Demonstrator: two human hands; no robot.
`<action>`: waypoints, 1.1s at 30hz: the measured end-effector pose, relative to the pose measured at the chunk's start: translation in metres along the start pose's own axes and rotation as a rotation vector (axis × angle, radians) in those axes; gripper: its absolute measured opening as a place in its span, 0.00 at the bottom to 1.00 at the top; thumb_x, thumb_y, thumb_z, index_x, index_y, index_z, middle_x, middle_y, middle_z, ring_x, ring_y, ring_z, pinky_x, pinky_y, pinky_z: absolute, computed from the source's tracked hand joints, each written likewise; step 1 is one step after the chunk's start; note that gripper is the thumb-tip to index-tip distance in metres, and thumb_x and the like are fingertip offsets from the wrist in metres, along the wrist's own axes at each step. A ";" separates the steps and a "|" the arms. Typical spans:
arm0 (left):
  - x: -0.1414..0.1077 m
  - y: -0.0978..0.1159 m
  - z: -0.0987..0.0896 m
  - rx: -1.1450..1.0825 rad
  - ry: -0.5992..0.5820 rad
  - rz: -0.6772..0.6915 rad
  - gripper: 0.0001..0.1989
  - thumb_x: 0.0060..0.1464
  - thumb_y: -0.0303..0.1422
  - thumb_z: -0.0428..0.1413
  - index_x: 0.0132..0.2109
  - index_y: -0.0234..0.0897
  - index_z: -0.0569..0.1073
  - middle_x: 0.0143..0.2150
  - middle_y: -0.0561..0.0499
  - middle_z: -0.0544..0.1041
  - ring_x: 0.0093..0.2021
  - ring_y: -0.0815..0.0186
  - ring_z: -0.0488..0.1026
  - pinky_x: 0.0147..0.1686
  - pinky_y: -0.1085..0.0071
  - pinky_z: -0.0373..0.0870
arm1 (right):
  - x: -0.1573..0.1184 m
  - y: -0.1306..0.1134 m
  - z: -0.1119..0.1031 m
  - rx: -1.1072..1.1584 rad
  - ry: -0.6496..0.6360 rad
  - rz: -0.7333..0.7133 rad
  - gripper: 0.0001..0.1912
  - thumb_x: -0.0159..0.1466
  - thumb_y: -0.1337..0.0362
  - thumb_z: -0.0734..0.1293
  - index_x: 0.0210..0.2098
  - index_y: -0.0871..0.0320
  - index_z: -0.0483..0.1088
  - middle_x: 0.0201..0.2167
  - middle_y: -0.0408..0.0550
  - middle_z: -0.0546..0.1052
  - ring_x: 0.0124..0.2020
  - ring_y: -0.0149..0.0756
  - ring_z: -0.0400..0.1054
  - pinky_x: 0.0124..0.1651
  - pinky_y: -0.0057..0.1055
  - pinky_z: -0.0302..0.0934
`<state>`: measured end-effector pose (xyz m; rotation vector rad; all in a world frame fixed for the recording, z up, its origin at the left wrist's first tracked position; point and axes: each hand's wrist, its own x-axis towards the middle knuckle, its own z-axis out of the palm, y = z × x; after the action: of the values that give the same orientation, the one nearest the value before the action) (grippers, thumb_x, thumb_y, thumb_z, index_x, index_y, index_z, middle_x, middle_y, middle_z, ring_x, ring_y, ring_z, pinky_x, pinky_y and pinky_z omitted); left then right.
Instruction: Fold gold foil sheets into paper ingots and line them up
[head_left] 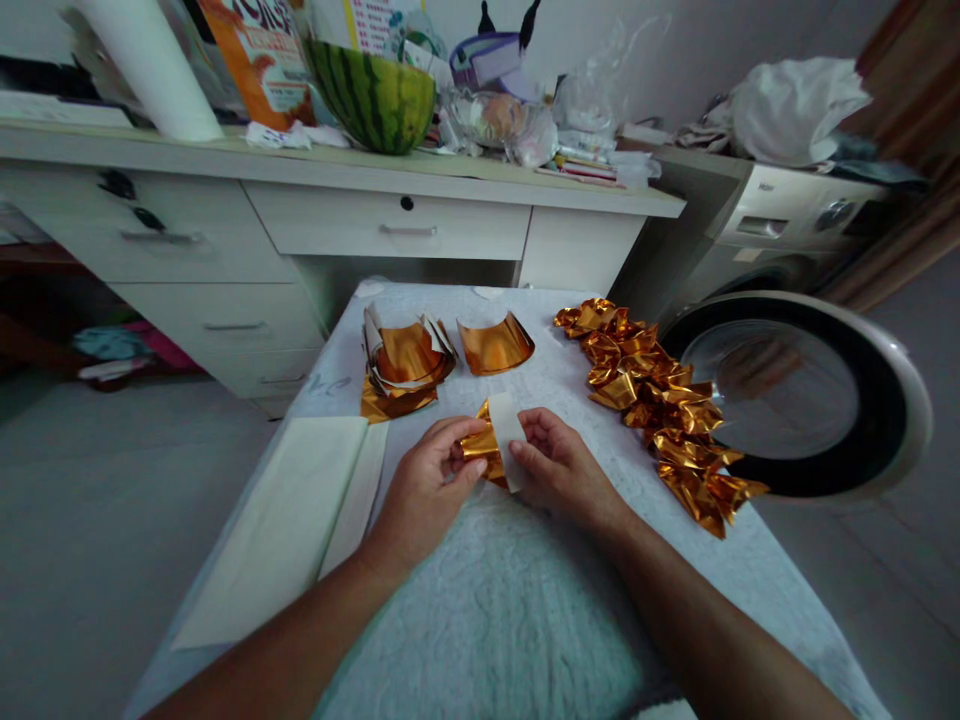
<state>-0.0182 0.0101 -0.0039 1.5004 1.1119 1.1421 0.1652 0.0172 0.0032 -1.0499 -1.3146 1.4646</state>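
Note:
Between my hands, above the cloth-covered table, is a small piece of gold foil paper (484, 445) with a white strip (507, 440) along its right side. My left hand (431, 480) pinches the gold part between thumb and fingers. My right hand (559, 460) grips the white strip from the right, its thumb in front. Beyond my hands lie a stack of curled gold foil sheets (405, 355) and a single curled sheet (496, 345). To the right runs a row of folded, crumpled gold foil pieces (652, 400).
White paper sheets (277, 520) lie at the table's (480, 620) left side. An open washing machine door (795, 390) stands close to the right edge. Behind is a white desk (337, 215) carrying a cut watermelon (371, 98), an orange bag (262, 60) and a paper roll (154, 65).

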 end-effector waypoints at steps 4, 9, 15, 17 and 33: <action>0.001 0.001 0.001 -0.085 -0.039 -0.076 0.20 0.53 0.29 0.56 0.54 0.35 0.72 0.56 0.42 0.74 0.52 0.57 0.75 0.53 0.57 0.73 | 0.001 0.002 -0.004 -0.063 0.075 0.015 0.15 0.61 0.57 0.68 0.45 0.54 0.64 0.28 0.38 0.69 0.24 0.28 0.63 0.24 0.25 0.57; 0.000 0.001 0.002 -0.140 -0.038 -0.129 0.20 0.52 0.30 0.57 0.53 0.35 0.71 0.56 0.42 0.75 0.50 0.58 0.77 0.52 0.58 0.74 | 0.000 0.001 -0.004 -0.172 0.077 0.039 0.15 0.59 0.61 0.66 0.45 0.54 0.63 0.24 0.35 0.67 0.21 0.27 0.62 0.22 0.24 0.55; 0.001 0.001 0.000 -0.163 -0.013 -0.191 0.20 0.52 0.33 0.58 0.53 0.33 0.70 0.48 0.43 0.79 0.42 0.60 0.79 0.44 0.61 0.77 | 0.002 0.002 -0.004 -0.219 0.071 0.032 0.15 0.60 0.63 0.65 0.46 0.54 0.62 0.25 0.36 0.68 0.23 0.29 0.63 0.26 0.26 0.58; 0.001 0.002 -0.001 -0.124 -0.017 -0.175 0.19 0.53 0.32 0.57 0.53 0.34 0.71 0.50 0.43 0.78 0.44 0.59 0.79 0.45 0.60 0.76 | 0.002 0.003 -0.006 -0.341 0.128 -0.043 0.15 0.60 0.64 0.65 0.46 0.55 0.63 0.30 0.40 0.71 0.28 0.32 0.66 0.31 0.30 0.61; 0.001 0.005 -0.003 0.224 -0.154 0.039 0.15 0.56 0.24 0.50 0.47 0.39 0.77 0.48 0.48 0.77 0.50 0.63 0.74 0.52 0.64 0.70 | 0.001 -0.004 -0.010 -0.851 0.144 -0.270 0.05 0.62 0.72 0.64 0.33 0.57 0.71 0.30 0.44 0.74 0.35 0.35 0.66 0.40 0.32 0.57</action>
<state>-0.0204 0.0106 0.0014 1.7587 1.1367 0.9331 0.1748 0.0211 0.0061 -1.3896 -1.9383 0.5899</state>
